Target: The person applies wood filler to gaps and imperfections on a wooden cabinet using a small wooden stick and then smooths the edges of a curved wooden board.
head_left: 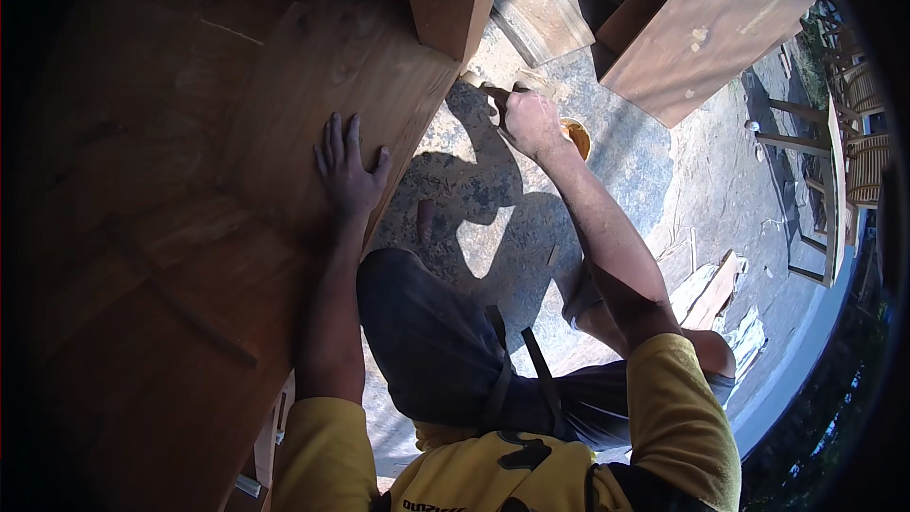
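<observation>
A large brown wooden piece of furniture (284, 133) fills the left side. My left hand (353, 171) lies flat on its panel with fingers spread, holding nothing. Out in front, my right hand (531, 121) is closed, with the knuckles up, close to the panel's far corner and the lower end of an upright wooden part (460, 0). Something thin and pale shows past its fingertips, too small to name. Just behind the right wrist stands a small round container (576, 137) with orange-brown contents, partly hidden by the arm.
Wooden boards (542, 19) lie on the stained floor (626, 156) ahead. To their right sits a big wooden panel or box (716, 33) with pale patches. A wooden frame with legs (820, 190) stands at far right. Wood scraps (716, 294) lie nearer me on the right.
</observation>
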Demonstrator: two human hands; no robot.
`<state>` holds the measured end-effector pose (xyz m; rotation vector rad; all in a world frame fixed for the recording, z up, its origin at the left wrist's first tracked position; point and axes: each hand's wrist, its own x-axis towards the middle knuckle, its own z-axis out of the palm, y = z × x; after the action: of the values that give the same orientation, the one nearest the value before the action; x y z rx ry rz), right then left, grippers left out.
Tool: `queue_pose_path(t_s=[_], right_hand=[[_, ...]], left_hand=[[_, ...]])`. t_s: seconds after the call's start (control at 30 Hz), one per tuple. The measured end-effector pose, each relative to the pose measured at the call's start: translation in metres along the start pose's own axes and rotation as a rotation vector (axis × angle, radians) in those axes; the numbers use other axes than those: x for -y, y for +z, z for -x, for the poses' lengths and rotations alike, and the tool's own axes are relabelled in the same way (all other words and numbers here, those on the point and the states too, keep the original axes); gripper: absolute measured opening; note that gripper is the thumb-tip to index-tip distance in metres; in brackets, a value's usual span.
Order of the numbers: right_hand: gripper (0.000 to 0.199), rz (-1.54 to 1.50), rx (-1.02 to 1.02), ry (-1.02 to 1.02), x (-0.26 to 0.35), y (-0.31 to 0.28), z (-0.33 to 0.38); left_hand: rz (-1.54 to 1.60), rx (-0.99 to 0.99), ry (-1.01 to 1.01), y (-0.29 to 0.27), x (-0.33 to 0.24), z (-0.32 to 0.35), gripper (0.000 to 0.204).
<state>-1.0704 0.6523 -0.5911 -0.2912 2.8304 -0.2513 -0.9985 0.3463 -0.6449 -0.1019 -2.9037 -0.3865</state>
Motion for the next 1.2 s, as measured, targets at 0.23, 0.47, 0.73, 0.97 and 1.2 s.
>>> queue_pose_path(t_s=[0.23, 0.47, 0.73, 0.97, 1.2], right_hand=[[0.041, -0.074, 0.079, 0.047, 0.019, -0.013, -0.002], [0.038, -0.018, -0.097, -0.038, 0.03, -0.02, -0.015], [0.051, 0.044, 0.056, -0.063, 0.03, -0.023, -0.022], [0.06, -0.175, -0.146, -0.134, 0.049, 0.004, -0.041], [0.061, -0.136, -0.125, -0.066, 0.065, 0.016, -0.052]], left_hand=[[-0.006, -0.02, 0.014, 0.004, -0.002, 0.0, 0.072], [-0.002, -0.011, 0.021, 0.004, -0.001, -0.001, 0.072], [0.004, 0.005, 0.011, 0.001, 0.001, 0.0, 0.071], [0.006, 0.003, 0.001, 0.003, -0.001, 0.0, 0.071], [0.01, 0.004, -0.008, 0.0, 0.004, 0.001, 0.073]])
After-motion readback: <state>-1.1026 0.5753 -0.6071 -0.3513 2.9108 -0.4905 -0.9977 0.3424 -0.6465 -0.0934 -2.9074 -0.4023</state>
